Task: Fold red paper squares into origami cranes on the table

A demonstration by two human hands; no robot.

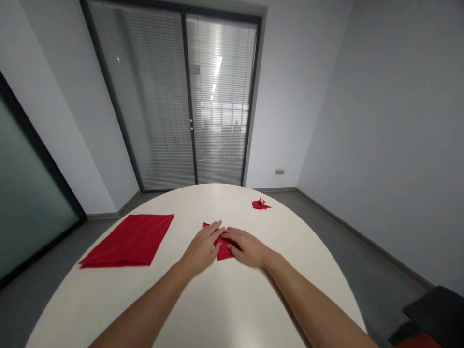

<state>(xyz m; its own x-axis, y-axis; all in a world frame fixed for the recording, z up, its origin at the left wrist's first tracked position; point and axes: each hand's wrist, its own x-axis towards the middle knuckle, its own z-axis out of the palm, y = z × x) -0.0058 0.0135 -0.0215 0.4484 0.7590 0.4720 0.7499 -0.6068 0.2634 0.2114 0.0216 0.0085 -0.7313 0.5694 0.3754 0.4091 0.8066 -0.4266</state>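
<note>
Both hands are on a small piece of folded red paper (pixel 225 253) lying on the white round table (pixel 217 304). My left hand (pixel 203 247) rests over its left side, fingers stretched out and pressed down, thumb by the near part. From the right, my right hand (pixel 248 246) has its fingers curved over the paper's top and its thumb bent against the right edge. The fingertips of the two hands meet over the paper. A red corner pokes out beyond my left fingers; the middle of the paper is largely covered.
A stack of larger red paper sheets (pixel 134 240) lies on the table's left side. Toward the far right edge sits a folded red paper crane (pixel 261 204). A glass door with blinds (pixel 221 106) stands behind, and a dark chair (pixel 438 309) at lower right.
</note>
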